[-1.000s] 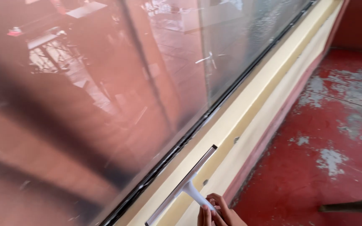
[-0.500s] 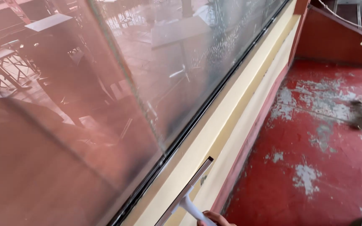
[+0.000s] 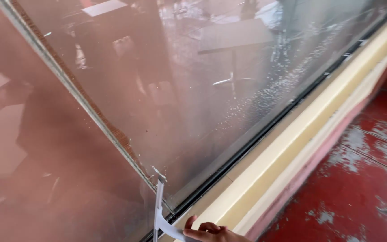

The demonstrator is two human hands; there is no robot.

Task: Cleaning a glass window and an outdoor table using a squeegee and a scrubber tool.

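place: café or restaurant front | cues: large window pane (image 3: 229,89), tables (image 3: 234,36) inside

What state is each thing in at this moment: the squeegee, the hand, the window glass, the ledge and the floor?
Squeegee: held by its white handle, blade upright against the glass near the pane's bottom edge.
Hand: fingers closed round the handle; which hand it is cannot be told.
Window glass: speckled with droplets or suds towards the lower right, reflective elsewhere.
Ledge: cream, bare.
Floor: red paint, worn in pale patches.
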